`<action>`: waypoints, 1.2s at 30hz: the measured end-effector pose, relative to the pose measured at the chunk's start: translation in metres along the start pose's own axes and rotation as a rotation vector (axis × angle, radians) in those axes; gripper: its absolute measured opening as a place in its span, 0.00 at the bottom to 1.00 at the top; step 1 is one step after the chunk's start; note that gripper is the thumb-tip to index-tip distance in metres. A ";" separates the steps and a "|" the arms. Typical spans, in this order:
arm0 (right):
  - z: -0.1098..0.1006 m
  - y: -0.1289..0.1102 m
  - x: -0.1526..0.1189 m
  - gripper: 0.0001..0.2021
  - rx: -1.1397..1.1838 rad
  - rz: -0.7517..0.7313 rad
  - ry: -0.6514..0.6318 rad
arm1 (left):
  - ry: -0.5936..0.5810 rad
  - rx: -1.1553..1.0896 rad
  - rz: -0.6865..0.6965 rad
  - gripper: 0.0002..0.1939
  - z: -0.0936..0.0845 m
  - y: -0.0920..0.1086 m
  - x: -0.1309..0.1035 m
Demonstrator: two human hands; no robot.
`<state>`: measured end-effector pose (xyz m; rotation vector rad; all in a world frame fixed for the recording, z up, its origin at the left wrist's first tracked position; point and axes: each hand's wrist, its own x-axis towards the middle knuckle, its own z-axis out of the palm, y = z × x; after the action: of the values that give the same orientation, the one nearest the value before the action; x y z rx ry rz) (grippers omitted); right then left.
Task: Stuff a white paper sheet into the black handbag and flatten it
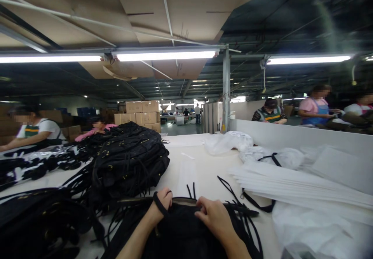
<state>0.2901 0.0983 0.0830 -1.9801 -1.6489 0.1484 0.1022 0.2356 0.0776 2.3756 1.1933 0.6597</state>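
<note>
Factory hall, dim under strip lights, cardboard sheets overhead, white table running forward from the bottom edge. Nearest on that table, at bottom centre: black bag, dark fabric, thin straps trailing off its far side and to the right. Left hand curled over the bag's top edge, a strap loop round the wrist, fingers tucked under and closed on the rim. Right hand laid flat on the bag just beside the left, fingers bent onto the same edge; firm pinch or mere resting, cannot tell. Both forearms rising from the bottom edge and crossing over the bag.

Outward to the left: heap of black bags stacked high, gold fittings glinting, more black bags lying low at the near left corner. To the right: stack of flat white sheets, a black strap looped at its near edge, crumpled white plastic bags further back, loose white wrapping at the near right. White partition wall along the right side of the table.

Beyond: seated workers at left, others behind the partition at right, stacked cardboard boxes in the middle distance, a steel post.
</note>
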 end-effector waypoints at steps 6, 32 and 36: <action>0.020 -0.044 0.039 0.43 0.038 -0.251 -0.201 | 0.166 -0.163 0.186 0.15 -0.010 -0.006 -0.018; -0.021 -0.013 0.068 0.19 0.382 -0.141 -0.386 | 0.053 -0.022 0.141 0.19 0.018 -0.046 -0.016; -0.023 -0.050 0.077 0.15 0.439 -0.158 -0.448 | -0.006 -0.110 0.082 0.15 0.023 -0.007 -0.003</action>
<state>0.2742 0.1668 0.1460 -1.5454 -1.8361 0.8678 0.1096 0.2336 0.0547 2.3434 1.0343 0.7254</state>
